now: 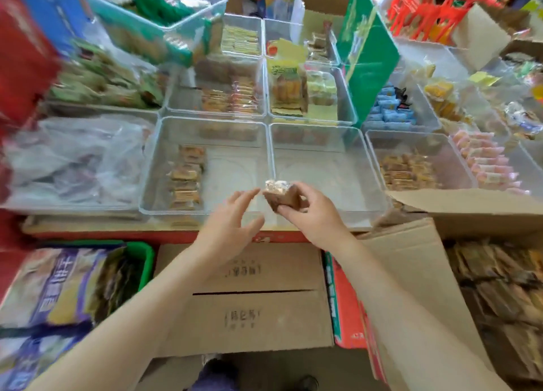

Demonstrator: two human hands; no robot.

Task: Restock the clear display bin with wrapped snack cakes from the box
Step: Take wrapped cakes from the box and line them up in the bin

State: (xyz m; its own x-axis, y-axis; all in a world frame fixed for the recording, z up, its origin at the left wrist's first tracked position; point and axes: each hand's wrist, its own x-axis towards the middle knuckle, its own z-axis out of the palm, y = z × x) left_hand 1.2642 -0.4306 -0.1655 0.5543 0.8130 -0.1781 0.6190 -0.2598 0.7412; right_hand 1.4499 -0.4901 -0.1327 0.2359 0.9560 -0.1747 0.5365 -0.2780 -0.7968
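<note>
— Your right hand [316,211] is where? And what's in it?

— Your right hand sits over the front rim of the clear display bin [332,167], fingers and thumb curled around one wrapped snack cake [279,195]. Your left hand [232,220] is just beside it, fingers spread and loose, holding nothing, fingertips close to the wrapper's crimped end.

— Which way does the cake point?

— You hold it tilted, the shiny crimped end of the wrapper up and away from you, the brown body angled down toward your palm. Its long axis runs roughly from your right palm up and to the left. Motion blur softens the edges, so you can't read any print on the wrapper.

— And the bin itself?

— Your cake is above its near left corner. The neighbouring bin [164,170] on the left holds a column of similar brown wrapped cakes.

— The box?

— You have the open cardboard box [417,261] at your right, flap raised, with brown wrapped packs piled inside.

— Any writing?

— You can see stamped characters on the closed carton [249,296] below the table [88,232] edge, too blurred to read. The purple snack bags [58,288] at lower left carry large characters, also unclear.
</note>
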